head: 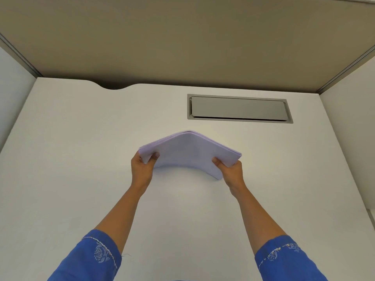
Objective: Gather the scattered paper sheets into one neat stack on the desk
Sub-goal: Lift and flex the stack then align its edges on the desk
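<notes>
Here, pale lilac paper stack (189,153), bowed upward

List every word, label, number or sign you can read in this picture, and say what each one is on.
None: no readable text anywhere.
Paper stack, held by the left hand and right hand: the facing sheet shows blank.
Grey cable hatch in the desk: no marking.
Blue sleeves: embroidered patterns only, no letters.

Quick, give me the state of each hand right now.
Left hand: closed on the left end of the paper stack.
Right hand: closed on the right end of the same stack, which bows upward in the middle.
</notes>
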A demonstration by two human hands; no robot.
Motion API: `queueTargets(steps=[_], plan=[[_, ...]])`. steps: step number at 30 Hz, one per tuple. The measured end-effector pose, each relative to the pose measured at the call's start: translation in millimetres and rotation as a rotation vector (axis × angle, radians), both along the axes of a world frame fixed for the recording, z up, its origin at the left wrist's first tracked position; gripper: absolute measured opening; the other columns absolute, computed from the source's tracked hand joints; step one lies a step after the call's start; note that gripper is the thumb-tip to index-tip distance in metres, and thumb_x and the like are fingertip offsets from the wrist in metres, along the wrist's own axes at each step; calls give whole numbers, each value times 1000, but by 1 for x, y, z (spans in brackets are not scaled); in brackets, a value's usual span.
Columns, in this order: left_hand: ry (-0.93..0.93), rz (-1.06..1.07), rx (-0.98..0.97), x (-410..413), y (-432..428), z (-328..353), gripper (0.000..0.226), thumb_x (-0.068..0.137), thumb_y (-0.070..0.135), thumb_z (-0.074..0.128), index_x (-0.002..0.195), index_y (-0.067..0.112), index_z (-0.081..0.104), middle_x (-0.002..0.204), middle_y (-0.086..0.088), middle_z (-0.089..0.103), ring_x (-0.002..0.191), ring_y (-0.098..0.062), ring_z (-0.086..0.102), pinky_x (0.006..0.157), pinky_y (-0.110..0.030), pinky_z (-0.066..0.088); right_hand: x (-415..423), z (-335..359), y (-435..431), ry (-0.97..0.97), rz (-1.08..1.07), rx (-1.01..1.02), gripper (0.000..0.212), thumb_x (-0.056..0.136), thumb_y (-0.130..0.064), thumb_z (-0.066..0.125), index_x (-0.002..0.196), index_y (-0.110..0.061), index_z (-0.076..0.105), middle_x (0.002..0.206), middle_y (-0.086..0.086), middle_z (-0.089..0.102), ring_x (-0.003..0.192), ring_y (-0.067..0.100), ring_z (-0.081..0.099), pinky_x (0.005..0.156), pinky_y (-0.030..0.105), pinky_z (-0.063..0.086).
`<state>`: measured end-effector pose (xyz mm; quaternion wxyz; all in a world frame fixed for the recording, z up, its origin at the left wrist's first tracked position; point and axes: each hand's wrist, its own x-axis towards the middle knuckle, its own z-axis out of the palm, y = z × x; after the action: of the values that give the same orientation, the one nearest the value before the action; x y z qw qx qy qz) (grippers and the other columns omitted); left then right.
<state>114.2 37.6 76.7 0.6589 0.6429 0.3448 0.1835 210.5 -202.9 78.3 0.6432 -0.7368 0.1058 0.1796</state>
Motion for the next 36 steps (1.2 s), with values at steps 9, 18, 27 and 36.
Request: queueTargets(steps=[9,18,27,36], plan=[[153,70,-155,-3,9,0,15,87,23,68,99,20,60,93,3,66,84,-18,62,70,-30,51,17,0,-16,101,140,-124,48,70,-34,85,110,-15,67,103,-2,72,90,18,71,71,29,57],[511,296,-659,-38,-17,-81,56,80,35,74,125,6,57,129,-12,60,113,-33,59,99,-55,45,-39,-53,-1,566,146,191,34,91,-7,60,124,-9,55,107,8,72,86,22,71,78,40,59],[426,462,-540,-67,-74,-69,59,73,24,82,125,17,55,119,-4,62,106,-28,60,93,-52,51,-78,-59,28,278,155,-227,74,91,-9,60,145,-20,11,125,-6,43,110,14,46,96,28,38],[553,-136,71,-92,-63,-63,71,81,27,74,141,24,37,134,-6,56,117,-27,56,93,-32,45,-46,-67,16,7,335,-344,84,87,-13,68,154,-24,18,154,-3,33,142,17,33,117,38,28]])
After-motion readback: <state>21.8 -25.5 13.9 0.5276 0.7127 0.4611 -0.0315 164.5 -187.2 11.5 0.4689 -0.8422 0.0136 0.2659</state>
